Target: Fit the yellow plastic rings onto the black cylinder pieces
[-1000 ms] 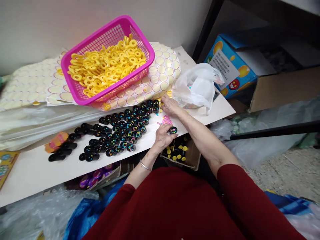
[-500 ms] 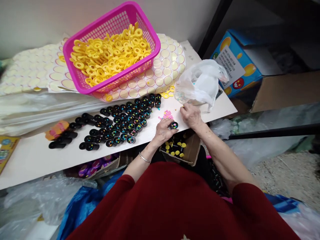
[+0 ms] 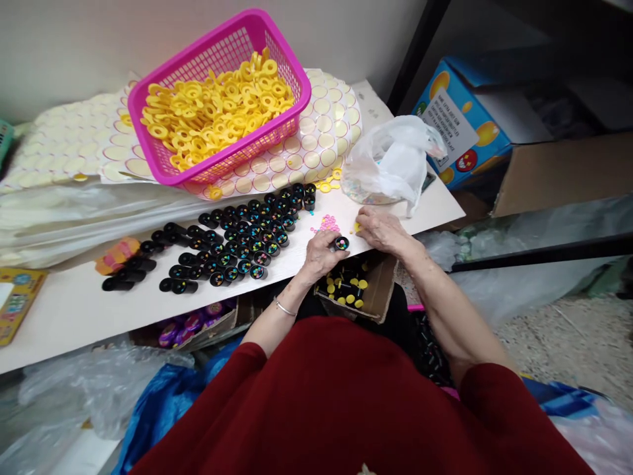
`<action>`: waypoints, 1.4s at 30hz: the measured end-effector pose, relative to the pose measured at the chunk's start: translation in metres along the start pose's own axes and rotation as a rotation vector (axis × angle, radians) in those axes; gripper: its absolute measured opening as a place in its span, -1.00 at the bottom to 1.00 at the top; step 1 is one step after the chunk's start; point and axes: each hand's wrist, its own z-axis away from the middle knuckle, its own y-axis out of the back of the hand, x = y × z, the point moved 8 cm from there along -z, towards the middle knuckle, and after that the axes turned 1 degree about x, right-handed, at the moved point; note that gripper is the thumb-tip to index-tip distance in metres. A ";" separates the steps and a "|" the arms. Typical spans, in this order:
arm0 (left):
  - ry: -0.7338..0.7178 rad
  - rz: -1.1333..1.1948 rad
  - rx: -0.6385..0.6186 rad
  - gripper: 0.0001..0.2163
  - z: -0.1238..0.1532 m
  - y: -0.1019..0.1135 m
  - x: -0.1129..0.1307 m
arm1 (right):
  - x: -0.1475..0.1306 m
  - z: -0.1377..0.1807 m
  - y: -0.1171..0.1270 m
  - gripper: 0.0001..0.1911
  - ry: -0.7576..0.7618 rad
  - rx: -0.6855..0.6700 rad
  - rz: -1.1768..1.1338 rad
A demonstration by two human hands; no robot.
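My left hand (image 3: 319, 256) is closed around a small black tube (image 3: 341, 243), held upright with coloured bits showing in its open top. Beside it, my right hand (image 3: 380, 229) pinches a small yellow piece (image 3: 357, 227) at its fingertips, just above the white table; its exact kind is too small to tell. Between the hands and the rows of tubes lies a scatter of pink candy-like bits (image 3: 328, 224). Several black tubes (image 3: 231, 274) with coloured bits inside stand in rows to the left, and some lie on their sides.
A pink basket (image 3: 220, 169) of yellow ring pieces sits on sticker sheets (image 3: 326, 105) at the back. Behind my right hand is a clear plastic bag (image 3: 395, 168). Below the table edge, a cardboard box (image 3: 382, 290) holds yellow-capped black tubes. An orange bundle (image 3: 117, 256) lies left.
My right hand's fingertips have come down toward the table edge, and a yellow piece now shows between them. My left hand still holds the tube, slightly shifted left. The view has shifted a little.
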 end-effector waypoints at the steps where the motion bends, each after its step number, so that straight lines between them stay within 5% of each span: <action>1: -0.004 -0.004 0.001 -0.69 0.000 0.000 0.000 | 0.000 0.002 0.003 -0.81 -0.005 0.045 0.002; 7: -0.044 -0.008 -0.006 -0.77 0.000 0.000 0.006 | -0.026 0.024 0.016 -0.66 0.079 0.308 -0.213; 14: -0.025 0.012 -0.014 -0.85 -0.001 0.001 0.009 | -0.064 0.027 0.015 -0.71 0.109 0.220 -0.093; 26: 0.225 0.497 -0.006 -0.82 0.000 0.006 -0.002 | -0.053 0.025 0.007 -0.66 -0.056 0.249 -0.081; 32: 0.265 0.410 0.027 -0.71 -0.005 0.004 -0.002 | -0.046 0.026 0.004 -0.66 -0.078 0.309 -0.143; 37: 0.267 0.366 0.050 -0.74 -0.004 0.006 0.005 | -0.038 0.049 0.001 -0.64 -0.283 0.543 -0.310; 42: 0.275 0.355 0.038 -0.78 -0.003 0.005 0.006 | -0.029 0.069 -0.034 -0.59 -0.668 0.647 -0.972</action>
